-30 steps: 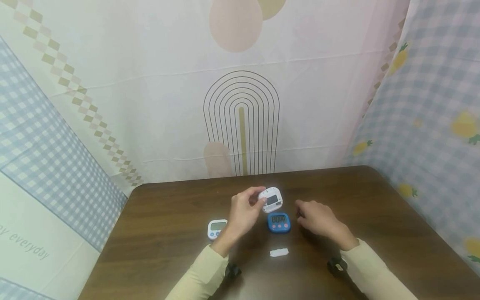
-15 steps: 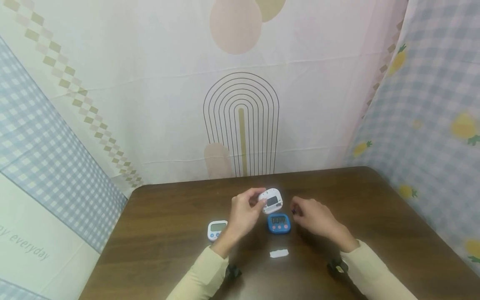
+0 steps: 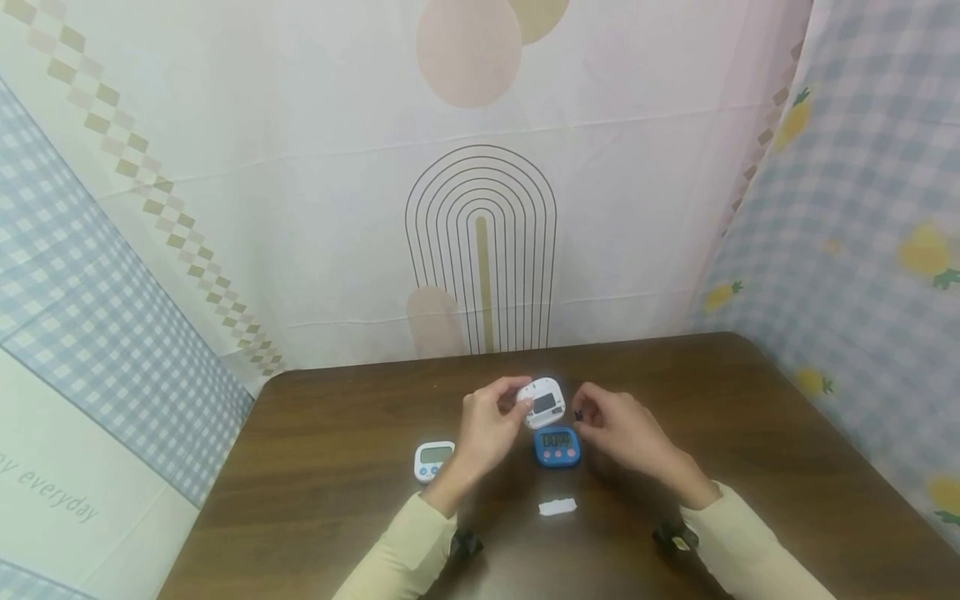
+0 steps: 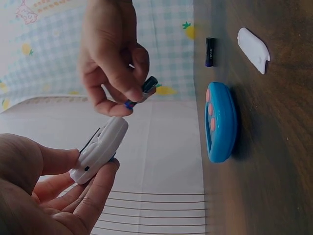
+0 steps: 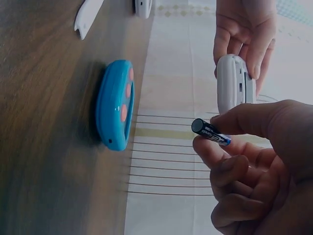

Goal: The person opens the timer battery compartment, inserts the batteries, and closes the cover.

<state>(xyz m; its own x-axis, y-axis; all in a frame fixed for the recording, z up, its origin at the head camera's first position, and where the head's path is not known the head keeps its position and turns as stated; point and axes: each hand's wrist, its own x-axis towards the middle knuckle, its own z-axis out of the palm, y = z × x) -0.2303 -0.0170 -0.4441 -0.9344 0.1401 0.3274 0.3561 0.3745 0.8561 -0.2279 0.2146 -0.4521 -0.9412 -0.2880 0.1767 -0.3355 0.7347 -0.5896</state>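
Observation:
My left hand (image 3: 489, 425) holds a white digital timer (image 3: 545, 403) up by its left edge, its back turned toward me. In the left wrist view the thumb lies on one face of the white timer (image 4: 100, 149) and the fingers on the other. My right hand (image 3: 626, 429) pinches a small dark battery (image 5: 211, 132) between thumb and index finger, just right of the timer. Below both hands a blue timer (image 3: 557, 447) with pink buttons lies face up on the table. Nearer me is a white battery cover (image 3: 557, 507).
A second white timer (image 3: 432, 460) lies left of my left forearm, partly hidden by it. Another battery (image 4: 210, 52) rests on the wooden table (image 3: 337, 517) near the blue timer. Patterned cloth hangs (image 3: 337, 250) behind the table and along both sides.
My right hand has moved left toward the held white timer, and the battery in its fingers has come into sight. My left hand has stayed nearly still.

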